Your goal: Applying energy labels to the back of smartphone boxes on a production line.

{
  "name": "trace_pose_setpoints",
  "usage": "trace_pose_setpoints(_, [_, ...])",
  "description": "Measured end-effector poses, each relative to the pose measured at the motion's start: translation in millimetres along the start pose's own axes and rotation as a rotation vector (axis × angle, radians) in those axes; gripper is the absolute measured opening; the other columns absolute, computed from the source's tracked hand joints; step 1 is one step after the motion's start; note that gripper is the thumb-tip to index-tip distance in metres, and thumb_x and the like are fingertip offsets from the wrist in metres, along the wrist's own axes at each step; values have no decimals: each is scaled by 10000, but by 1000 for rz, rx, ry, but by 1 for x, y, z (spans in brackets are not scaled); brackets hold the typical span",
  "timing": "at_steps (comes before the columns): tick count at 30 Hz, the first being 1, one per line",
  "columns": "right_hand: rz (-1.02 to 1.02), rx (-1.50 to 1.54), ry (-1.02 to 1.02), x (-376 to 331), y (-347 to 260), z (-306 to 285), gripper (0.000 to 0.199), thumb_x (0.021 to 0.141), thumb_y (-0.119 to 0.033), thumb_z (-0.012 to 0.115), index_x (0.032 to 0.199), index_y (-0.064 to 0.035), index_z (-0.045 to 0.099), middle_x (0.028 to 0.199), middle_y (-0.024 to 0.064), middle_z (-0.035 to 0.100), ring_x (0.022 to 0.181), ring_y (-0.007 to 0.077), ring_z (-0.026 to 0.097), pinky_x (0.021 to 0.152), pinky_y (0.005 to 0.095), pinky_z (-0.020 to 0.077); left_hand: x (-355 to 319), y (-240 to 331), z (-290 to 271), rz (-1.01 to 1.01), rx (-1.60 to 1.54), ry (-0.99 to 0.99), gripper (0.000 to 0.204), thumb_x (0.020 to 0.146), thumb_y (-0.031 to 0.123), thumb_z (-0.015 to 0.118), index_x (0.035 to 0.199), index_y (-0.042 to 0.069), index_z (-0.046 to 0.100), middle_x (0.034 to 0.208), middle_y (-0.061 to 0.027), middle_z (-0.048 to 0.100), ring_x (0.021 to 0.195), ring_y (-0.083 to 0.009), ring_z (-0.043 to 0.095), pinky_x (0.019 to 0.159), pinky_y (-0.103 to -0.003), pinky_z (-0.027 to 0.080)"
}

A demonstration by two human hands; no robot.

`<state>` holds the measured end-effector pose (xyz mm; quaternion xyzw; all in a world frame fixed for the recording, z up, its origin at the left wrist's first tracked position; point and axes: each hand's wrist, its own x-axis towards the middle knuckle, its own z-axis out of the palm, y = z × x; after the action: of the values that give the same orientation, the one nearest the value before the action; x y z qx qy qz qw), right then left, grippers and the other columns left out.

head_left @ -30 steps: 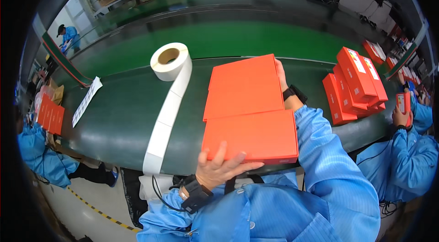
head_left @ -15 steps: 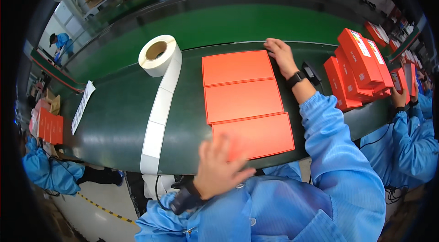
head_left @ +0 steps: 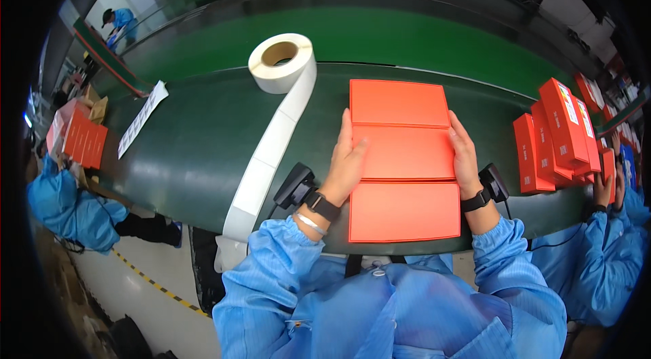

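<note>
Three flat red boxes lie in a column on the dark green table: the far box, the middle box and the near box. Along their left side is my left hand, fingers stretched out and thumb over the middle box's edge. My right hand lies flat against the opposite side, its straight fingers reaching the edge between the far and middle boxes. Neither hand's fingers are curled. Left of the boxes stands a roll of white labels, its strip running toward the table's near edge.
At the right, red boxes are piled beside a co-worker's hand. A printed white sheet lies at the left. Beyond it are more red boxes near another person in blue. A green belt runs along the back.
My left hand has moved from over the near box to the boxes' left side. My right hand has come nearer from the far corner. The near box now lines up better with the others.
</note>
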<state>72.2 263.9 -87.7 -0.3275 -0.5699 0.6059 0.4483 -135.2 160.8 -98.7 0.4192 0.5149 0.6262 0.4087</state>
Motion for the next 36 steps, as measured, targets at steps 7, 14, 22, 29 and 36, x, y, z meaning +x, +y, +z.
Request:
trace_pose_setpoints(7, [-47, -137, 140, 6, -17, -9, 440, 918, -228, 496, 1296, -15, 427, 1339, 108, 430, 1234, 181, 396, 1013, 309, 309, -35, 40, -18, 78, 278, 95, 760, 881, 263, 536, 1411, -4, 60, 1468, -208, 74, 1360, -273, 110, 1084, -336, 140])
trace_pose_setpoints(14, [-268, -277, -7, 4, -88, -36, 300, 916, -165, 473, 1166, -24, 562, 1194, 73, 566, 1132, 142, 493, 936, 290, 387, -109, 118, -154, -72, 1211, 286, 892, 671, 322, 765, 1357, 8, 291, 1214, -198, 492, 1066, -264, 511, 866, -353, 432])
trace_pose_setpoints(22, [-382, -309, -474, 4, -123, 73, 198, 877, -86, 506, 985, 20, 634, 974, 80, 634, 908, 141, 577, 785, 259, 455, -79, 101, -192, -245, 1129, -95, 299, 695, 218, 693, 861, -23, 628, 720, -191, 611, 652, -294, 588, 616, -369, 453])
trace_pose_setpoints(29, [-269, -83, -817, -11, -134, 152, 258, 886, -207, 545, 898, 22, 664, 834, 81, 659, 805, 130, 607, 722, 261, 477, -18, 290, -207, 627, 1724, 110, 226, 749, 129, 629, 898, -31, 575, 803, -189, 579, 727, -328, 562, 693, -359, 451])
trace_pose_setpoints(36, [188, 177, -915, -33, -134, 195, 756, 882, -633, 241, 1110, 0, 587, 1042, 130, 623, 899, 187, 600, 805, 311, 449, -45, 338, -104, 1026, 1989, 70, 187, 766, 76, 583, 938, 5, 589, 783, -141, 577, 654, -277, 569, 604, -336, 466])
